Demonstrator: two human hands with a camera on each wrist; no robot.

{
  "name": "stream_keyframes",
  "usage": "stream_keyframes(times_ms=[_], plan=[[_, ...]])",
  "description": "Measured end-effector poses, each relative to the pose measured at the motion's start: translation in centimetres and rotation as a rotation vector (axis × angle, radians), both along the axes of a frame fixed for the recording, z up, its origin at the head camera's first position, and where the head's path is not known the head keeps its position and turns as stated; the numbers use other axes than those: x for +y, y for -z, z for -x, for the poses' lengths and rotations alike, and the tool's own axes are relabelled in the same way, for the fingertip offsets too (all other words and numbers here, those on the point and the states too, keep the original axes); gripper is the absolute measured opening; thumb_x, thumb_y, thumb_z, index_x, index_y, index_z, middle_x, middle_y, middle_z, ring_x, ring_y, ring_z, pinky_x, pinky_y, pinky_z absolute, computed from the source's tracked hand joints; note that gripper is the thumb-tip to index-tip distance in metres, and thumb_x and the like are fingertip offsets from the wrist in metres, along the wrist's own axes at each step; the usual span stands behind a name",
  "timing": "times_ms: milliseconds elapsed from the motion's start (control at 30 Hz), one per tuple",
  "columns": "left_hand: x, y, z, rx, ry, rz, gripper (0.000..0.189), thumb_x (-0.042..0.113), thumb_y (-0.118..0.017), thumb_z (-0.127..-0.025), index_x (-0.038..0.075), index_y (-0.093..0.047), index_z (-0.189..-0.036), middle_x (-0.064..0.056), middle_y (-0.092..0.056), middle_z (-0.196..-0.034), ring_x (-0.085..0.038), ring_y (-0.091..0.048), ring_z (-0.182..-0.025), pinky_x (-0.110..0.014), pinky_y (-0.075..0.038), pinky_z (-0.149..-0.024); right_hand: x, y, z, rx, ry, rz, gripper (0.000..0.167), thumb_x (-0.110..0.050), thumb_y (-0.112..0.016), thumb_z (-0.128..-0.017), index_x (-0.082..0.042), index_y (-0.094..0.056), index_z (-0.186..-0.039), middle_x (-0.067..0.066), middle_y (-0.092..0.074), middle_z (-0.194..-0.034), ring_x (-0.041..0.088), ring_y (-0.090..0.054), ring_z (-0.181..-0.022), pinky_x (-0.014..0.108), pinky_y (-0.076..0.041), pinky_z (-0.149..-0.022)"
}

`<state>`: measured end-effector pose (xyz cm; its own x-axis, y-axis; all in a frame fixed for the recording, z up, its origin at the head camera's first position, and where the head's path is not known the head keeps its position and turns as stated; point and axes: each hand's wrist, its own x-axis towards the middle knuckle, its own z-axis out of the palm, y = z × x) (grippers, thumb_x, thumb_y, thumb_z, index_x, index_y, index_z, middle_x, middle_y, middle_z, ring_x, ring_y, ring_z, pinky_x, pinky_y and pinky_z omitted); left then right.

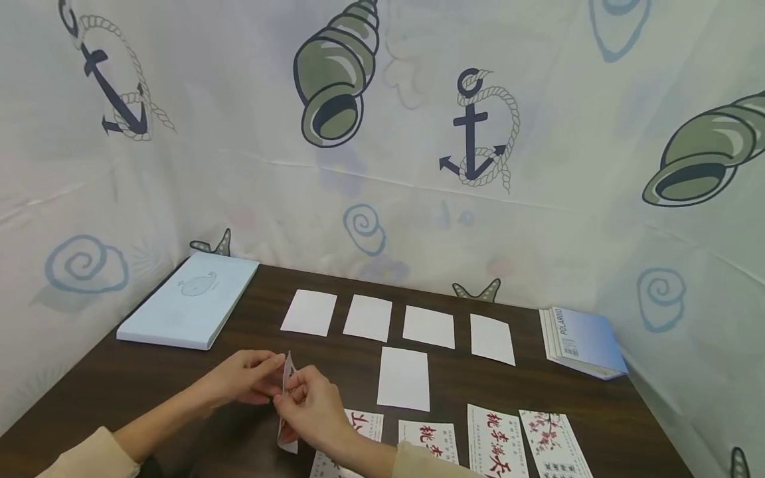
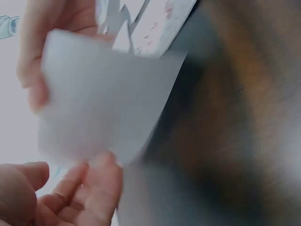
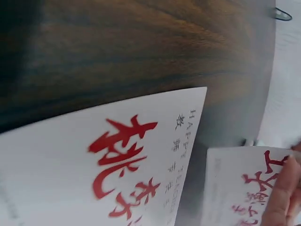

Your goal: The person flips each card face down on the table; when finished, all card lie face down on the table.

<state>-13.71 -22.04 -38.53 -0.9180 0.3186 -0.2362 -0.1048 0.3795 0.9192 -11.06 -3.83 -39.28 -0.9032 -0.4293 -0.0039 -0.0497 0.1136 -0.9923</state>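
Note:
A white card (image 1: 288,372) stands on edge above the table at the left of centre. My right hand (image 1: 317,408) pinches it between thumb and fingers. On its other side, my left hand (image 1: 248,378) has its fingers at the card. Seen from the left wrist, the card's blank face (image 2: 108,94) is turned towards the camera; the left fingertips (image 2: 104,165) touch its lower edge, with the thumb apart. The right wrist view shows fingers over a card with red characters (image 3: 230,183); I cannot tell whether it is the held one.
Several blank white cards (image 1: 403,378) lie in the middle and along the back. Cards printed in red (image 1: 496,441) lie along the front right, one partly under the right forearm. A pale blue whale box (image 1: 191,299) is back left, a blue Polaroid album (image 1: 588,342) at the right.

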Motion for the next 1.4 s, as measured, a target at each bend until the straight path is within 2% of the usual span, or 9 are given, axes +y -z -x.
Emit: stream_keyframes(times_ms=[100, 200, 333, 433, 633, 800, 967, 1167, 1400], plan=[[0.0, 1.2, -0.7, -0.044, -0.003, 0.011, 0.055, 0.035, -0.051, -0.096, -0.013, -0.048, -0.123, -0.028, -0.06, -0.115, -0.031, -0.067, -0.092, -0.045, -0.056, -0.072, 0.7, 0.0, 0.0, 0.026, 0.042, 0.049, 0.015, -0.001, -0.06, -0.086, 0.002, -0.051, -0.098, 0.012, -0.064, -0.071, 0.009, -0.061, -0.047, 0.026, -0.052, -0.044], [0.1, 2.1, -1.2, -0.037, -0.094, 0.082, 0.059, 0.031, -0.063, -0.09, -0.014, -0.048, -0.124, -0.026, -0.062, -0.111, -0.028, -0.067, -0.087, -0.044, -0.056, -0.069, 1.2, 0.3, -0.1, 0.014, 0.083, 0.066, 0.015, 0.0, -0.061, -0.086, 0.002, -0.051, -0.098, 0.009, -0.064, -0.072, 0.007, -0.06, -0.049, 0.026, -0.052, -0.044], [0.0, 2.6, -1.2, 0.045, -0.211, 0.207, 0.057, 0.026, -0.076, -0.078, -0.01, -0.056, -0.117, -0.015, -0.066, -0.099, -0.021, -0.065, -0.08, -0.038, -0.057, -0.065, 1.7, 1.2, 0.0, -0.008, 0.101, 0.046, 0.016, 0.0, -0.063, -0.086, 0.001, -0.05, -0.097, 0.012, -0.064, -0.068, 0.012, -0.061, -0.044, 0.027, -0.052, -0.043], [-0.4, 2.9, -1.2, 0.123, -0.24, 0.305, 0.052, 0.022, -0.081, -0.072, -0.006, -0.06, -0.11, -0.008, -0.066, -0.09, -0.017, -0.063, -0.075, -0.032, -0.056, -0.06, 1.9, 2.1, 0.1, -0.045, 0.087, 0.035, 0.017, 0.001, -0.063, -0.085, 0.002, -0.049, -0.095, 0.018, -0.063, -0.062, 0.019, -0.062, -0.043, 0.028, -0.051, -0.042], [-0.9, 3.4, -1.4, 0.252, -0.202, 0.472, 0.042, 0.018, -0.083, -0.067, 0.0, -0.06, -0.097, -0.002, -0.061, -0.077, -0.012, -0.055, -0.067, -0.025, -0.047, -0.055, 1.6, 3.4, -0.2, -0.156, 0.037, -0.003, 0.019, 0.003, -0.064, -0.083, -0.001, -0.047, -0.088, 0.021, -0.064, -0.059, 0.028, -0.065, -0.047, 0.028, -0.051, -0.04], [-1.0, 3.7, -1.6, 0.318, -0.17, 0.555, 0.041, 0.017, -0.085, -0.065, 0.003, -0.058, -0.092, 0.0, -0.056, -0.074, -0.012, -0.048, -0.068, -0.024, -0.041, -0.055, 1.3, 3.6, -0.3, -0.179, -0.004, -0.07, 0.021, 0.004, -0.066, -0.082, -0.002, -0.046, -0.084, 0.023, -0.064, -0.059, 0.034, -0.065, -0.05, 0.027, -0.049, -0.038], [-1.1, 3.9, -1.9, 0.351, -0.158, 0.579, 0.042, 0.015, -0.086, -0.063, 0.004, -0.056, -0.089, 0.0, -0.052, -0.073, -0.013, -0.046, -0.067, -0.024, -0.039, -0.054, 1.0, 3.6, -0.1, -0.16, -0.037, -0.183, 0.023, 0.002, -0.068, -0.08, -0.005, -0.046, -0.079, 0.016, -0.063, -0.054, 0.026, -0.064, -0.045, 0.021, -0.044, -0.034], [-1.1, 3.8, -2.1, 0.378, -0.133, 0.592, 0.043, 0.015, -0.086, -0.062, 0.004, -0.054, -0.089, -0.001, -0.052, -0.072, -0.013, -0.045, -0.066, -0.024, -0.039, -0.055, 0.9, 3.5, 0.1, -0.115, -0.072, -0.257, 0.023, 0.001, -0.07, -0.079, -0.006, -0.049, -0.071, 0.013, -0.062, -0.051, 0.023, -0.062, -0.041, 0.019, -0.041, -0.033], [-1.3, 3.8, -2.0, 0.396, -0.106, 0.596, 0.043, 0.015, -0.086, -0.062, 0.003, -0.054, -0.089, -0.001, -0.052, -0.072, -0.013, -0.045, -0.065, -0.024, -0.039, -0.054, 3.2, 2.0, 0.7, -0.053, -0.053, -0.254, 0.02, -0.01, -0.072, -0.081, -0.007, -0.053, -0.076, 0.003, -0.059, -0.05, 0.009, -0.055, -0.035, 0.017, -0.042, -0.035]])
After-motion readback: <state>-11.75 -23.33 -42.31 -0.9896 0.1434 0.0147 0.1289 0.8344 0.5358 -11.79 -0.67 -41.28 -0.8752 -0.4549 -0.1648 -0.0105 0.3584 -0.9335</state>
